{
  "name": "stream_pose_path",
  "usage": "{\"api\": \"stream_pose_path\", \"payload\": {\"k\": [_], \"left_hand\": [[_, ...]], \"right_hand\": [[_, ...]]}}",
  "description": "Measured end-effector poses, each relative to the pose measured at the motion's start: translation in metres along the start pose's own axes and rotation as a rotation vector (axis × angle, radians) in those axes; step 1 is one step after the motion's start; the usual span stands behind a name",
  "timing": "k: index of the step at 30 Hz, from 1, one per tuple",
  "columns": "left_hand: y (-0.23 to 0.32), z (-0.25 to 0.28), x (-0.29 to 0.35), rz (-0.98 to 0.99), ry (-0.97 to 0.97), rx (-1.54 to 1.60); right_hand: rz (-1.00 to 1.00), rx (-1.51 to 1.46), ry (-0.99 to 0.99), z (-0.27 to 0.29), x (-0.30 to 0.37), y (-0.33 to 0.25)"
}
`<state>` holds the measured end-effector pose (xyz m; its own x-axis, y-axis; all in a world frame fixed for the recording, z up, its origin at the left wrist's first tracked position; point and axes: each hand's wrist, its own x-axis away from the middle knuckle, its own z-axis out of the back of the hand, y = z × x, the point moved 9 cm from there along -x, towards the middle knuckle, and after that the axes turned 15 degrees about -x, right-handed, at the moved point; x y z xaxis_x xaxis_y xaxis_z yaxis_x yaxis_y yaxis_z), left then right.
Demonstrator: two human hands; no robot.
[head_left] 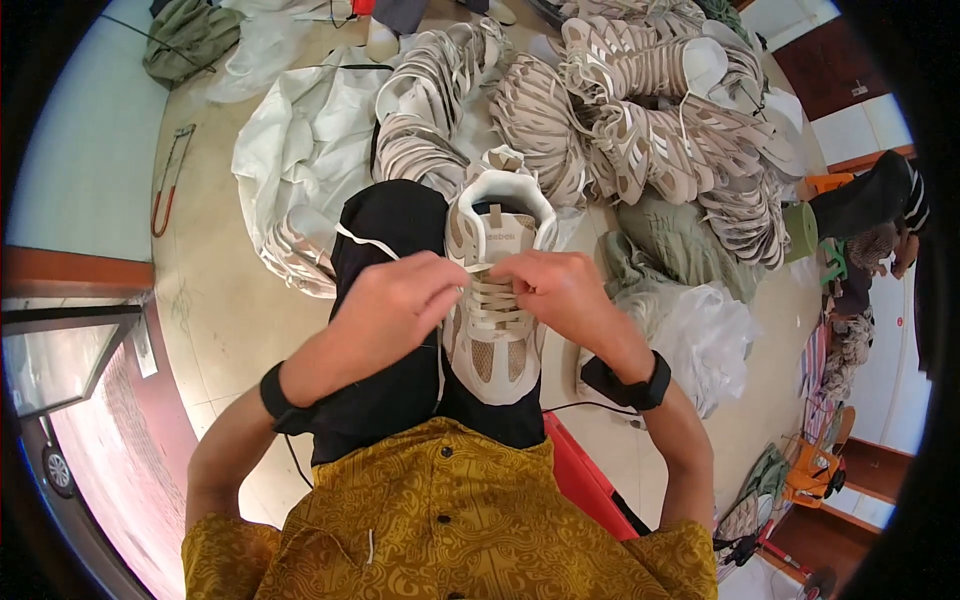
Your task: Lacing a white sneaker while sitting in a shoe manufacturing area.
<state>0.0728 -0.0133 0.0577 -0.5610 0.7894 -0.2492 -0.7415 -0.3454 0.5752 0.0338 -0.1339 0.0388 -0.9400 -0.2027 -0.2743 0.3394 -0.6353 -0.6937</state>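
A beige and white sneaker (493,368) rests on my lap over black trousers, its toe toward me and its collar pointing away. Flat cream shoelaces (494,305) cross its front in several rows. My left hand (398,297) pinches at the upper left of the lacing, and a short stretch of lace shows by its fingertips. From the other side, my right hand (558,287) has its fingers closed on the lace at the upper right eyelets. The fingers partly cover the top rows. A white lace or strip (366,240) lies across the black trouser leg at the left.
Strung bundles of similar beige shoe uppers (545,125) cover the floor ahead. A white sack (300,140) lies left of them, a clear plastic bag (700,340) to the right. A red-handled metal tool (172,180) lies near the left wall. Another person (870,215) is at the far right.
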Motion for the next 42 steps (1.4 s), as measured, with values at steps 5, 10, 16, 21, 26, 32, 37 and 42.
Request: {"api": "stream_pose_path", "payload": {"k": [5, 10, 16, 21, 26, 32, 37, 42], "left_hand": [[-0.006, -0.026, 0.005, 0.024, -0.07, -0.012], [-0.013, -0.036, 0.01, 0.059, -0.088, 0.056], [-0.013, -0.038, 0.011, 0.061, -0.118, 0.099], [-0.014, -0.037, 0.013, 0.113, -0.133, 0.121], [-0.017, -0.032, 0.01, 0.123, -0.1, 0.121], [-0.017, -0.012, 0.005, 0.142, -0.015, 0.03], [-0.018, -0.009, 0.003, 0.092, 0.047, -0.061], [-0.025, -0.025, 0.0, 0.099, -0.108, -0.155]], "right_hand": [[-0.051, -0.086, 0.011, -0.01, 0.003, -0.006], [-0.101, -0.155, 0.047, -0.025, 0.017, -0.02], [-0.367, -0.55, 0.09, -0.012, 0.025, 0.002], [-0.463, -0.659, 0.191, 0.009, 0.035, 0.031], [-0.407, -0.493, 0.116, 0.012, 0.032, 0.012], [-0.024, -0.098, 0.065, 0.006, 0.028, -0.009], [-0.181, -0.328, 0.02, 0.004, 0.025, 0.007], [-0.404, -0.557, -0.024, 0.004, 0.029, 0.026]]}}
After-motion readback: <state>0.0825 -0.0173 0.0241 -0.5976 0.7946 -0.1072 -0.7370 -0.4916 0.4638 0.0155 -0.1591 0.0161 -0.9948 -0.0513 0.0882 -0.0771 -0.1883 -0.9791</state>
